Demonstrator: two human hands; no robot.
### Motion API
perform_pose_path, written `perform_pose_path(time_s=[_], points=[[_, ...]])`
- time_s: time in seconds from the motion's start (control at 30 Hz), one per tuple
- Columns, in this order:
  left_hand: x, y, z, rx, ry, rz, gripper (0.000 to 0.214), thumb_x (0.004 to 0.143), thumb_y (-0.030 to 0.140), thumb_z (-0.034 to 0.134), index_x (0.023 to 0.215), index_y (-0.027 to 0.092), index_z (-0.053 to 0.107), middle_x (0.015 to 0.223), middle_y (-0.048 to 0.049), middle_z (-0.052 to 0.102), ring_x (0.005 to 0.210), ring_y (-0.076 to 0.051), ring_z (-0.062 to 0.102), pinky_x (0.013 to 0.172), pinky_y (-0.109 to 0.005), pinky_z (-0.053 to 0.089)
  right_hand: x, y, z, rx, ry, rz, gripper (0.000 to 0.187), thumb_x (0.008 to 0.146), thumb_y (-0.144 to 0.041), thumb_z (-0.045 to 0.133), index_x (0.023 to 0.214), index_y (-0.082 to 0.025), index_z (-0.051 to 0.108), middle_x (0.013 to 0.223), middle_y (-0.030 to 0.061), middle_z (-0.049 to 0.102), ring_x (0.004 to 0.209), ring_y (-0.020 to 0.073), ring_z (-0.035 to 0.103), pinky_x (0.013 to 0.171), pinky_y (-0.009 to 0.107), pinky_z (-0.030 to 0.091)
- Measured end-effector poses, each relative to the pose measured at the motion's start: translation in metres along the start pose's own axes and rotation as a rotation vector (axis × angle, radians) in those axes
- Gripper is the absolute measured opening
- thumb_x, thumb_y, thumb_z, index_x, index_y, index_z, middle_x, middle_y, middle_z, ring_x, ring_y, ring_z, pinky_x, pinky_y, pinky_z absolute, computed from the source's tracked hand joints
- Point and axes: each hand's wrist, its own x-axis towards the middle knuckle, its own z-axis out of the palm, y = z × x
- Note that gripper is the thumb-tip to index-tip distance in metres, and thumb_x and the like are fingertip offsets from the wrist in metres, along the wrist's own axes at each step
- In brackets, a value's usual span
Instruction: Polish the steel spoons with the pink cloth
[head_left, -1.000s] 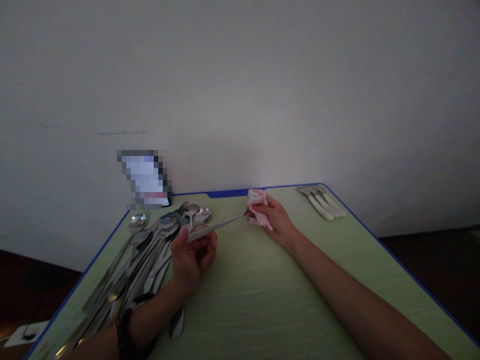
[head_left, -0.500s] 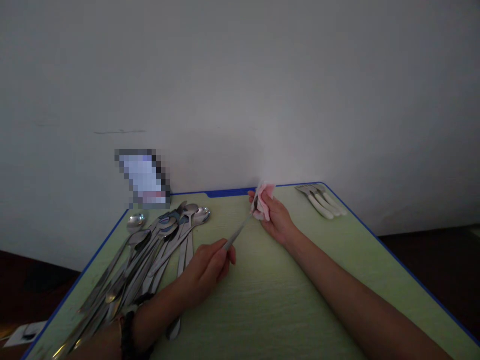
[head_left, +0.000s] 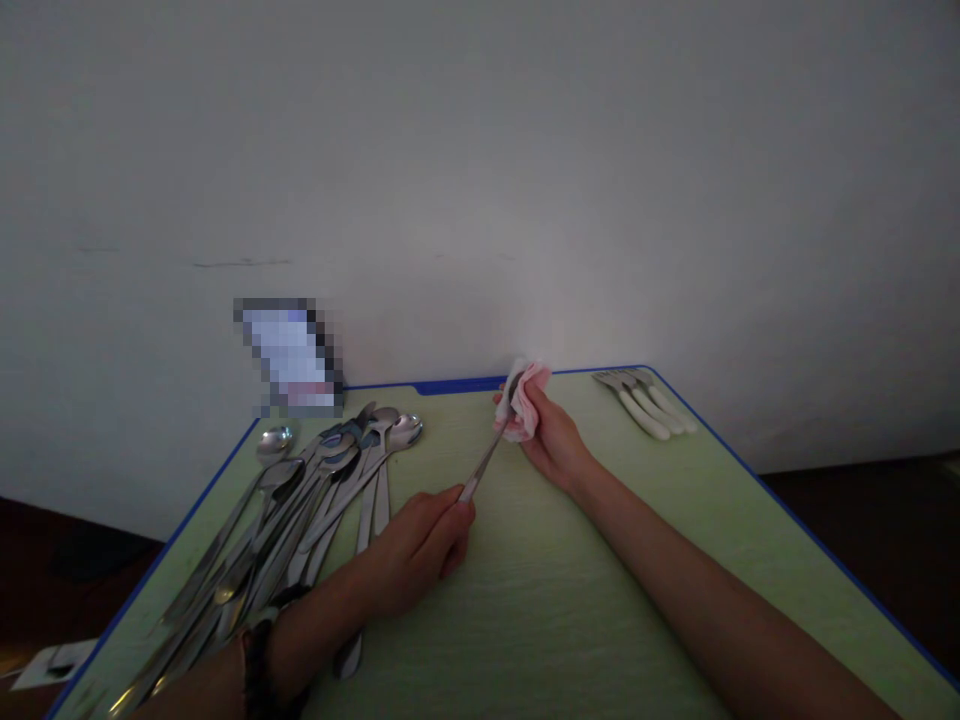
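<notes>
My left hand (head_left: 424, 545) is closed around the handle end of a metal spoon (head_left: 484, 467), which slants up and away to the right. Its bowl lies inside a crumpled pink and white cloth (head_left: 531, 400), partly hidden by the folds. Fingers of my right hand (head_left: 555, 432) are wrapped round this cloth from the right side, pressing it about the bowl. Beside my left forearm lies a heap of metal spoons (head_left: 337, 460), several of them overlapping, with bowls mostly toward the far edge.
Three or so forks with white handles (head_left: 646, 412) lie side by side at the far right of the green table (head_left: 570, 610), which has a blue edge. At the back left a phone-like screen (head_left: 289, 350), blurred out, leans near the wall (head_left: 480, 180).
The cloth has turned and opened slightly around the spoon's bowl, showing more of its dark inside. My left hand has shifted a little, with the spoon's handle now tilted more steeply.
</notes>
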Motion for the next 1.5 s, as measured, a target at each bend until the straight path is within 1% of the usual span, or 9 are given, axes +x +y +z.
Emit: perform_pose_path(time_s=[0.13, 0.47, 0.63, 0.77, 0.87, 1.07, 1.27, 1.37, 1.5], points=[[-0.0003, 0.0001, -0.0001, 0.040, -0.004, -0.004, 0.041, 0.096, 0.033, 0.026, 0.060, 0.021, 0.043, 0.050, 0.0039, 0.047, 0.048, -0.012, 0.044, 0.056, -0.023, 0.037, -0.0017, 0.0000, 0.0016, -0.006, -0.008, 0.010, 0.024, 0.078, -0.039, 0.062, 0.083, -0.016, 0.063, 0.070, 0.0016, 0.067, 0.056, 0.0114, 0.056, 0.056, 0.024, 0.049], [0.0001, 0.0018, -0.0007, 0.086, -0.021, -0.011, 0.040, 0.096, 0.033, 0.026, 0.062, 0.020, 0.043, 0.052, 0.0041, 0.048, 0.050, -0.011, 0.045, 0.057, -0.022, 0.038, -0.0053, 0.0040, 0.0039, -0.090, -0.020, 0.007, 0.033, 0.068, -0.046, 0.069, 0.070, -0.014, 0.065, 0.065, 0.0006, 0.065, 0.058, 0.0112, 0.055, 0.061, 0.025, 0.045], [0.0005, 0.0000, -0.0005, 0.067, -0.013, -0.003, 0.042, 0.096, 0.032, 0.026, 0.059, 0.020, 0.042, 0.049, 0.0047, 0.046, 0.048, -0.011, 0.044, 0.056, -0.022, 0.037, -0.0036, 0.0045, 0.0034, -0.020, -0.011, 0.025, 0.031, 0.070, -0.045, 0.068, 0.074, -0.015, 0.065, 0.066, -0.0004, 0.065, 0.059, 0.0111, 0.055, 0.063, 0.026, 0.048], [0.0016, -0.0008, -0.0005, 0.059, -0.022, -0.006, 0.040, 0.095, 0.031, 0.027, 0.059, 0.020, 0.041, 0.049, 0.0058, 0.043, 0.046, -0.010, 0.041, 0.051, -0.022, 0.034, -0.0007, 0.0042, 0.0024, 0.090, 0.052, -0.008, 0.024, 0.075, -0.041, 0.065, 0.076, -0.018, 0.063, 0.068, -0.0024, 0.064, 0.060, 0.0108, 0.056, 0.067, 0.028, 0.051], [0.0016, -0.0006, -0.0007, 0.079, -0.035, 0.001, 0.038, 0.094, 0.031, 0.028, 0.059, 0.020, 0.040, 0.049, 0.0061, 0.042, 0.046, -0.010, 0.040, 0.050, -0.022, 0.032, 0.0002, 0.0038, 0.0021, 0.099, 0.068, -0.011, 0.021, 0.076, -0.038, 0.065, 0.076, -0.017, 0.062, 0.068, -0.0025, 0.063, 0.059, 0.0102, 0.055, 0.066, 0.028, 0.053], [0.0008, 0.0025, -0.0013, 0.123, -0.070, -0.021, 0.037, 0.093, 0.032, 0.028, 0.060, 0.020, 0.038, 0.051, 0.0056, 0.041, 0.046, -0.010, 0.039, 0.050, -0.022, 0.031, -0.0013, 0.0039, 0.0026, 0.021, 0.083, -0.027, 0.022, 0.071, -0.035, 0.068, 0.071, -0.015, 0.061, 0.059, -0.0029, 0.059, 0.052, 0.0090, 0.052, 0.055, 0.024, 0.050], [0.0024, 0.0067, -0.0009, 0.189, -0.080, -0.016, 0.039, 0.093, 0.034, 0.025, 0.059, 0.021, 0.039, 0.049, 0.0049, 0.040, 0.045, -0.011, 0.040, 0.051, -0.023, 0.033, -0.0036, 0.0035, 0.0032, -0.023, 0.065, -0.005, 0.025, 0.068, -0.038, 0.070, 0.071, -0.015, 0.061, 0.059, -0.0023, 0.060, 0.052, 0.0093, 0.052, 0.053, 0.023, 0.047], [0.0034, 0.0052, 0.0003, 0.189, -0.075, -0.024, 0.040, 0.094, 0.036, 0.025, 0.061, 0.021, 0.041, 0.050, 0.0044, 0.043, 0.046, -0.011, 0.042, 0.053, -0.023, 0.035, -0.0064, 0.0040, 0.0038, -0.098, 0.002, 0.038, 0.029, 0.069, -0.043, 0.069, 0.071, -0.015, 0.061, 0.058, -0.0015, 0.060, 0.053, 0.0106, 0.052, 0.054, 0.025, 0.046], [0.0041, 0.0038, 0.0019, 0.183, -0.049, -0.049, 0.040, 0.093, 0.039, 0.026, 0.061, 0.021, 0.040, 0.051, 0.0042, 0.044, 0.047, -0.011, 0.044, 0.052, -0.022, 0.035, -0.0087, 0.0058, 0.0020, -0.297, -0.088, 0.031, 0.037, 0.069, -0.050, 0.066, 0.069, -0.014, 0.062, 0.057, -0.0003, 0.060, 0.055, 0.0118, 0.053, 0.058, 0.026, 0.044]])
